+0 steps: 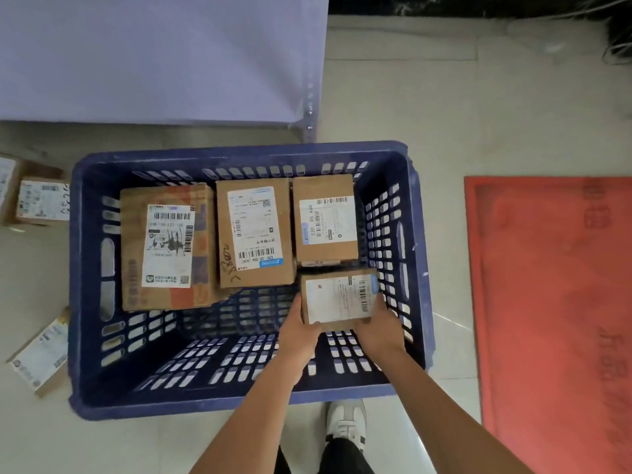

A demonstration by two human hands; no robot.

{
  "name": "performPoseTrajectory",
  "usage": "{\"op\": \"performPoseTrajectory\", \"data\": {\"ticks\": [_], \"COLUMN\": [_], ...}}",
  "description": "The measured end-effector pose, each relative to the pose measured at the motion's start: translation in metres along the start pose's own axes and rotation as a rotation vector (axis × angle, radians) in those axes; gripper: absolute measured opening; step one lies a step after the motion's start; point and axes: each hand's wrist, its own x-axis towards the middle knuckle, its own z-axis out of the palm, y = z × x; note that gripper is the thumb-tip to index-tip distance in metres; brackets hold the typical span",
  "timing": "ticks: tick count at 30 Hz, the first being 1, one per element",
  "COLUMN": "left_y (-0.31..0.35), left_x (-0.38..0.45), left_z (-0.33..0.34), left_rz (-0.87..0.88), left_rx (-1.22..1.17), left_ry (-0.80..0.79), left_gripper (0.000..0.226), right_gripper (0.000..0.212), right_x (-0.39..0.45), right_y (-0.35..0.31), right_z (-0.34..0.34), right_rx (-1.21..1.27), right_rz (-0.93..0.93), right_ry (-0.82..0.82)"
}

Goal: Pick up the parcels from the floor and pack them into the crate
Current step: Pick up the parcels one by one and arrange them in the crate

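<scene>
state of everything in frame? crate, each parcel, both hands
Blue crate: on floor, part filled.
Large parcel: flat in crate, far left.
Middle parcel: flat in crate.
Far-right parcel: flat in crate.
Held parcel: gripped inside crate, near right.
Left hand: grips held parcel.
Right hand: grips held parcel.
Floor parcels: unpacked, left of crate.

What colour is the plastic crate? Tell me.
Dark blue slotted plastic crate, clearest in the head view.

Both arms reach forward and down — left hand (298,331) and right hand (378,328) grip one parcel (337,299) between them
</scene>
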Motion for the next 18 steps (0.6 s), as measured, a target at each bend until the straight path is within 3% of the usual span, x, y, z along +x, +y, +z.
{"op": "performPoseTrajectory", "data": {"ticks": [5,14,18], "left_y": [0.009,-0.003,-0.011], "left_x": [0.018,0.042,0.05], "left_z": [0.012,0.029,0.029], "left_rz": [0.057,0.022,0.005], "left_rx": [-0.101,-0.175,-0.19], "left_ry": [-0.009,-0.001,0.002], "left_gripper": [0.061,0.074,0.064], "right_gripper": [0.061,0.067,0.077], "right_x": [0.021,0.037,0.037], "right_y": [0.0,0.008,0.014], "right_z": [0.013,0.017,0.018], "right_rx": [-0.007,0.138,-0.043], "right_rz": [-0.048,-0.151,-0.185], "right_ry": [-0.051,-0.031,-0.05]}}
